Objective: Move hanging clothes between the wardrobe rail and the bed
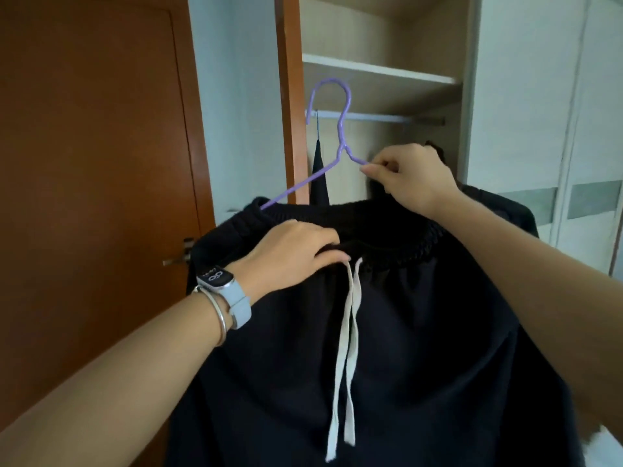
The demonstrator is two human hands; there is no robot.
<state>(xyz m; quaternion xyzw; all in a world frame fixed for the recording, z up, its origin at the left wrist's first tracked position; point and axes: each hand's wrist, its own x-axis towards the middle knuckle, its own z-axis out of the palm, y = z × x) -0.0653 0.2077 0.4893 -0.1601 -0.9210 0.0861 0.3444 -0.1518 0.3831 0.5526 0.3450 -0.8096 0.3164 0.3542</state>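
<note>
My right hand [411, 176] pinches the hanger [340, 129] to steer its hook by the rail [377, 116]; my left hand [293, 247] grips the trousers [387, 332] steady.

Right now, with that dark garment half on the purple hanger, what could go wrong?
1. The right hand only pinches the purple hanger by its thin arm with its fingertips; the hanger could tilt or slip under the weight of the dark garment.
2. The left hand grips the waistband; if it lets go, the garment might slide off the hanger.
3. The hook may catch the other dark piece hanging at the left end of the rail.
</note>
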